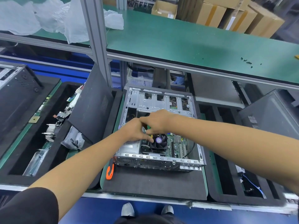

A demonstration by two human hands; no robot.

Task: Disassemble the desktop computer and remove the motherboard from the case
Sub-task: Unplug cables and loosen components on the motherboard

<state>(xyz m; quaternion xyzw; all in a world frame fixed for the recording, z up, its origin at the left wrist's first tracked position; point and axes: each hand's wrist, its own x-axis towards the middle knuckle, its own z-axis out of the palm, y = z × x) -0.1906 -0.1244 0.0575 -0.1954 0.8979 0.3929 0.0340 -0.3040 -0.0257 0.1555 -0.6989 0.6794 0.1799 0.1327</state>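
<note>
Reaching into the open case (159, 101) at centre, both hands meet at eleven o'clock of the fan (158, 142) over the motherboard (177, 145); left hand (135, 130) and right hand (156, 121) curl, probably on a connector; contents hidden.

Green motherboard (176, 145); purple-labelled black fan (159, 141); silver case (161, 101).

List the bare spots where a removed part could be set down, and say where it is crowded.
Free: the dark foam mat in front of the computer case, right of the orange-handled tool; also the green shelf above, left of the loose screws. Crowded: inside the case around the CPU fan, where the left hand and right hand meet.
</note>
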